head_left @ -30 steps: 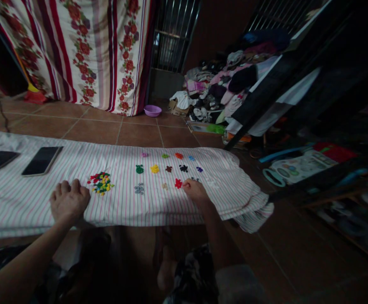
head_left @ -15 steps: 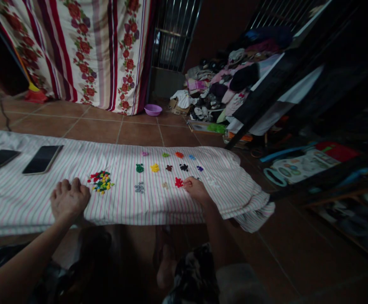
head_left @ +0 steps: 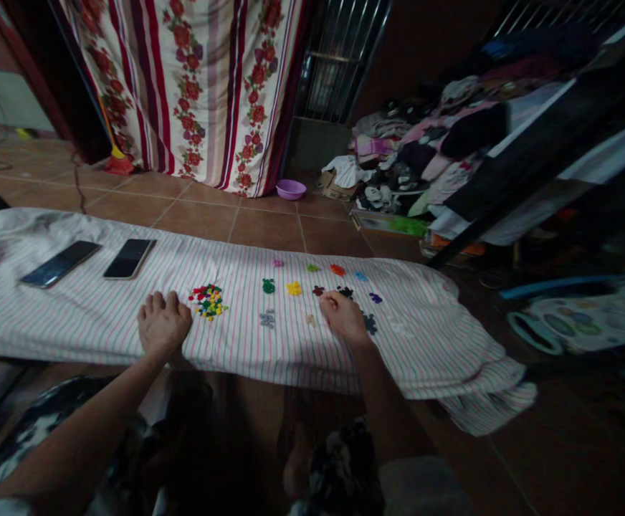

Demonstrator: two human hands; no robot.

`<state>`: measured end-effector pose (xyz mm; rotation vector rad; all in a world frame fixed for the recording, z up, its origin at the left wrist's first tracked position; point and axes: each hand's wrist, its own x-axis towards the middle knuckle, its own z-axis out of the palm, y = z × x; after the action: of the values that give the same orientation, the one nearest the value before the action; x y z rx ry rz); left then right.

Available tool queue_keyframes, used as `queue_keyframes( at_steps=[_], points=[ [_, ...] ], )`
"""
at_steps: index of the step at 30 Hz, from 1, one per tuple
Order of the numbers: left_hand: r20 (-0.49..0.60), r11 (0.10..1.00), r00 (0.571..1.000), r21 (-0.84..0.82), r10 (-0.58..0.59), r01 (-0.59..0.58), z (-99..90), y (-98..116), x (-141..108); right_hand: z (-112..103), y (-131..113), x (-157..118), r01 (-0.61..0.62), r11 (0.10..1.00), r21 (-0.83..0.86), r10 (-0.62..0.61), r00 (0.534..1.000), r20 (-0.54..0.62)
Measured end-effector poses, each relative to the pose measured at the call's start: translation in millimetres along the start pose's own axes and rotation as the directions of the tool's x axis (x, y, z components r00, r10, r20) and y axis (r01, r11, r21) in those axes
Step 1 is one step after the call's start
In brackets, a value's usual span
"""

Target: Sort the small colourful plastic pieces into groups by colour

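My left hand [head_left: 163, 324] rests palm down on the striped cloth [head_left: 237, 358], fingers forward and slightly apart. Just to its right lies a mixed pile of tiny coloured pieces [head_left: 208, 302]. My right hand [head_left: 345, 315] is closed, thumb and finger together, over the sorted piles; anything in the pinch is too small to make out. Its fingertips are close to the brown pieces [head_left: 318, 291] and the beige pieces [head_left: 311, 319]. Around it are black pieces [head_left: 345, 292], dark grey pieces [head_left: 369, 322], yellow pieces [head_left: 294, 288] and green pieces [head_left: 268, 286]. The red pile is hidden under this hand.
Two phones [head_left: 128, 259] lie at the cloth's left. Light grey pieces [head_left: 267, 319], orange pieces [head_left: 337, 269], blue pieces [head_left: 361, 276] and purple pieces [head_left: 375, 297] sit in small heaps. Behind are a purple basin [head_left: 291, 189], a curtain [head_left: 216, 93] and heaped clothes [head_left: 409, 143].
The view has turned left, so everything sits farther right. My right hand has shifted left from the red pile's edge and now covers that pile. My left hand stays beside the mixed pile.
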<state>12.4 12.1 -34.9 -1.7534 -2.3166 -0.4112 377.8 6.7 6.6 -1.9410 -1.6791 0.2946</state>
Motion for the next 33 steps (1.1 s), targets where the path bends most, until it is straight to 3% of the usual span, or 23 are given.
queue_keyframes(
  at_steps=[4,9,15,25,33],
  points=[
    [0.006,1.000,1.000,-0.007,-0.003,0.003,4.7,-2.2,1.4,25.2,-25.2,4.2,0.143,0.986,0.080,-0.148,0.987,0.058],
    [-0.040,1.000,0.999,-0.004,-0.005,0.005,11.0,-3.5,1.5,60.9,-56.3,7.4,0.333,0.934,0.127,-0.348,0.930,0.119],
    [-0.049,1.000,0.999,-0.005,-0.006,0.006,17.1,-4.2,1.9,88.0,-79.9,3.8,0.434,0.883,0.180,-0.465,0.861,0.205],
    [-0.041,0.998,0.999,-0.067,-0.008,0.005,21.7,-7.3,1.1,123.5,-125.0,5.6,0.474,0.819,0.322,-0.552,0.805,0.219],
    [-0.053,0.992,0.999,-0.126,-0.012,0.005,17.9,-8.0,1.2,159.2,-184.7,27.3,0.434,0.895,0.103,-0.446,0.859,0.254]
  ],
)
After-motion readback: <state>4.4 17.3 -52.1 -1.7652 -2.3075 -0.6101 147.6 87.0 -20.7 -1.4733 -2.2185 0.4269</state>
